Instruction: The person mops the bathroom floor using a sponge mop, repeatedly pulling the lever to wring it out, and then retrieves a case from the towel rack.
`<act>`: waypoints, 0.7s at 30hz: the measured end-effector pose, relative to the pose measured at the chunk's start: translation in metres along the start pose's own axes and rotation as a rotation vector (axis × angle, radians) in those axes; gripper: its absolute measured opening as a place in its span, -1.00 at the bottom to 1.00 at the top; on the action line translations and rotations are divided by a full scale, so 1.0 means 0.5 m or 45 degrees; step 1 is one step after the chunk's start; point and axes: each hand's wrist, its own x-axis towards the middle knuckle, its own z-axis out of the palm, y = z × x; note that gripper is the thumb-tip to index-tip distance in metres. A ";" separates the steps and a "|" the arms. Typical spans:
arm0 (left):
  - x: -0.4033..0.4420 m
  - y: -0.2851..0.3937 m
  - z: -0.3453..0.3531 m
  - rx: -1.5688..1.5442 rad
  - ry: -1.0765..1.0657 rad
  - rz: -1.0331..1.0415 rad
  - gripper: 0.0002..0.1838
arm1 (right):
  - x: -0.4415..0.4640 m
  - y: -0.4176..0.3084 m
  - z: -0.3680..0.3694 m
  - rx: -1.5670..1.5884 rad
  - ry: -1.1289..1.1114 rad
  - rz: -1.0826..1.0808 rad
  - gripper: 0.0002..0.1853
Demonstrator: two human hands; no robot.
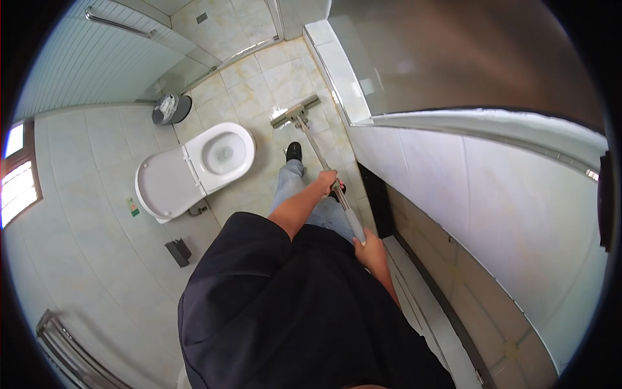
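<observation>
One mop (315, 149) extends toward twelve o'clock; the left hand (328, 181), stretched forward, grips its pole, the right hand (371, 251) wraps the near end. Nine o'clock's green label (133, 206) seems unreadable.

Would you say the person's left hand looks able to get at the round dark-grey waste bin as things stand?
Probably not: the left hand grips the slim metallic mop pole, and the open white toilet stands between it and the bin.
</observation>
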 end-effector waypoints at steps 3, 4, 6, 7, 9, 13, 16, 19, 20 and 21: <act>0.035 -0.080 -0.019 0.053 0.084 0.090 -0.61 | 0.066 0.139 0.116 0.223 0.133 -0.204 -0.57; 0.047 -0.111 -0.023 0.017 0.090 0.129 -0.58 | 0.100 0.159 0.144 0.265 0.144 -0.225 -0.58; 0.040 -0.150 -0.014 -0.118 0.139 0.158 -0.55 | 0.159 0.146 0.177 0.324 0.123 -0.296 -0.59; 0.029 -0.155 -0.017 -0.278 0.110 0.175 -0.53 | 0.180 0.129 0.187 0.336 0.077 -0.310 -0.53; -0.004 -0.172 -0.017 -0.353 0.113 0.331 -0.58 | 0.224 0.138 0.227 0.272 -0.012 -0.324 -0.52; -0.007 -0.193 -0.071 0.239 -0.145 0.440 -0.79 | 0.162 0.235 0.199 0.199 0.034 -0.344 -0.48; 0.001 -0.270 -0.054 -0.044 -0.241 0.172 -0.69 | 0.035 0.386 0.147 0.237 0.066 -0.345 -0.41; 0.039 -0.394 -0.035 0.275 -0.190 -0.119 -0.59 | -0.090 0.544 0.162 0.242 0.075 -0.258 -0.38; 0.050 -0.440 -0.027 0.338 -0.226 -0.207 -0.60 | -0.139 0.568 0.155 0.188 0.029 -0.167 -0.38; 0.064 -0.487 -0.021 0.401 -0.256 -0.296 -0.60 | -0.177 0.589 0.153 0.137 -0.022 -0.074 -0.38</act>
